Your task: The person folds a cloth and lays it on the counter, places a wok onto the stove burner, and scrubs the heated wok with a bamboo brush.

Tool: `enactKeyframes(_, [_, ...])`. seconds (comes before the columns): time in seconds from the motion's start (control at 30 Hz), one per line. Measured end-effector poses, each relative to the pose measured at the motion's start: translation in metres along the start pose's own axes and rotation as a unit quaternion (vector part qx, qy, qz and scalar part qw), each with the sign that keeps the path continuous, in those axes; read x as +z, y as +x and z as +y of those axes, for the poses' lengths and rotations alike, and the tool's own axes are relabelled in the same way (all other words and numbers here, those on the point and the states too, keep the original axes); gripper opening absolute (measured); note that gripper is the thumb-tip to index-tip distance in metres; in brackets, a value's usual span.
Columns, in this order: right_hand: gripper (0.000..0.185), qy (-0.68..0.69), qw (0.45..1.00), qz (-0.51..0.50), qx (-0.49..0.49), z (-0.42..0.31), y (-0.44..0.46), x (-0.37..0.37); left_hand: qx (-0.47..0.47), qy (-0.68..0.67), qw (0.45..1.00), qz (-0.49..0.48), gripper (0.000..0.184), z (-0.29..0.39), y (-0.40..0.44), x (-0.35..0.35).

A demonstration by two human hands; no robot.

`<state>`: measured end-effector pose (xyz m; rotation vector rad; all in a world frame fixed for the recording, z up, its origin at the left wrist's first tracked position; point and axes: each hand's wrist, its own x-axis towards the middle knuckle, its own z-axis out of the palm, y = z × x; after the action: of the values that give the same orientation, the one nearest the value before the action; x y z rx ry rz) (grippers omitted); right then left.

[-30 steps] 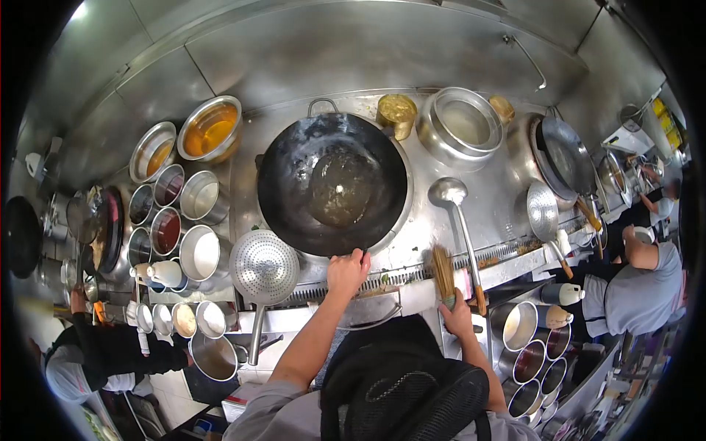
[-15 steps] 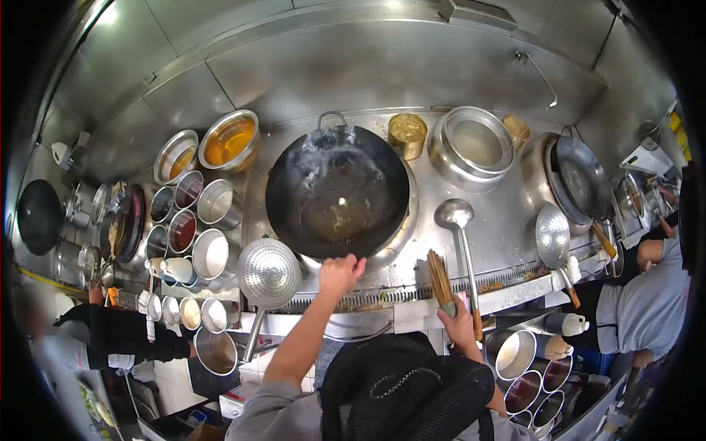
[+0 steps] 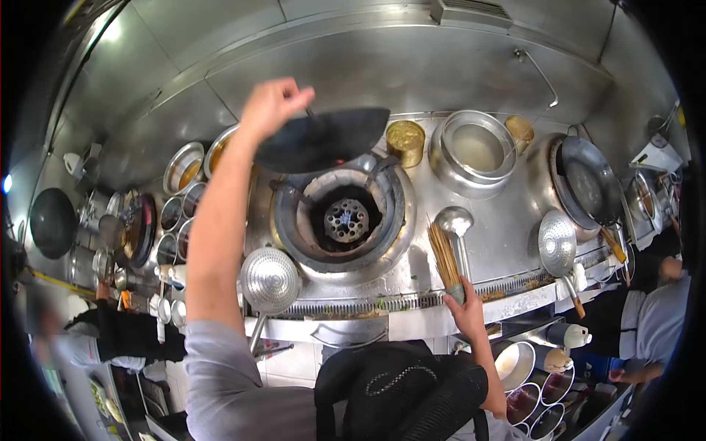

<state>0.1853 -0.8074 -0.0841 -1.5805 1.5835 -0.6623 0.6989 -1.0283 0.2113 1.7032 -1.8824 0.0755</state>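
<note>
My left hand (image 3: 276, 106) is closed on the handle of a dark wok (image 3: 331, 140), raised and tipped up over the back of the round burner (image 3: 346, 220). The wok's inside faces away, so its contents are hidden. Below it the burner ring stands exposed, with a perforated centre. In my right hand (image 3: 465, 301) is a bamboo brush (image 3: 444, 253), held upright by its bound base, bristles up. Just beside the brush lies a steel ladle (image 3: 454, 220). A perforated strainer (image 3: 270, 281) rests on the front edge, left of the burner.
A brass-coloured can (image 3: 405, 143) and a large steel pot (image 3: 474, 153) stand behind. Another wok (image 3: 588, 180) and a second strainer (image 3: 557, 242) are at the right. Metal containers stand left and lower right. One person is at the far left, another at the right (image 3: 662, 316).
My left hand has lifted the wok off the burner and tipped it up towards the back wall, uncovering the burner. My right hand has raised the brush slightly, close to the ladle.
</note>
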Motion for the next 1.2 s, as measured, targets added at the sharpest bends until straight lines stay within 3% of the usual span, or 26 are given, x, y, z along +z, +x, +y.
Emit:
enactKeyframes(0.03, [0.075, 0.011, 0.998, 0.035, -0.047, 0.004, -0.002, 0.0, -0.003, 0.002, 1.0, -0.001, 0.05, -0.009, 0.037, -0.009])
enactKeyframes(0.07, [0.073, 0.012, 1.0, 0.018, 0.011, -0.017, -0.011, -0.01, -0.003, 0.005, 1.0, 0.007, 0.051, -0.022, 0.068, -0.012])
enactKeyframes(0.1, [0.072, 0.005, 0.999, 0.035, -0.012, -0.02, -0.019, -0.015, -0.001, 0.009, 1.0, 0.019, 0.052, -0.033, 0.094, -0.016])
enactKeyframes(0.23, [0.072, 0.065, 0.994, 0.045, 0.069, 0.003, -0.042, -0.026, -0.012, -0.014, 0.999, 0.039, 0.054, -0.058, 0.142, -0.022])
enactKeyframes(0.47, [0.071, 0.079, 0.989, 0.079, 0.092, -0.008, -0.051, -0.036, -0.022, -0.044, 0.998, 0.038, 0.055, -0.054, 0.162, -0.037])
enactKeyframes(0.73, [0.071, 0.084, 0.989, 0.05, 0.114, -0.006, -0.035, -0.029, 0.009, -0.014, 0.999, 0.036, 0.054, -0.054, 0.147, -0.027])
enactKeyframes(0.93, [0.073, 0.07, 0.994, 0.043, 0.079, 0.001, -0.022, -0.031, 0.008, 0.01, 0.998, 0.068, 0.052, -0.028, 0.047, 0.004])
enactKeyframes(0.97, [0.073, 0.068, 0.994, 0.037, 0.078, 0.001, -0.02, -0.033, -0.032, 0.03, 0.997, 0.063, 0.052, -0.013, 0.016, 0.009])
enactKeyframes(1.13, [0.072, 0.053, 0.998, 0.031, 0.02, -0.004, -0.007, -0.035, 0.018, 0.015, 0.995, 0.1, 0.041, 0.021, -0.164, 0.069])
enactKeyframes(1.2, [0.071, 0.038, 0.999, 0.028, -0.002, 0.001, -0.008, -0.032, -0.025, -0.003, 0.995, 0.095, 0.04, 0.023, -0.236, 0.104])
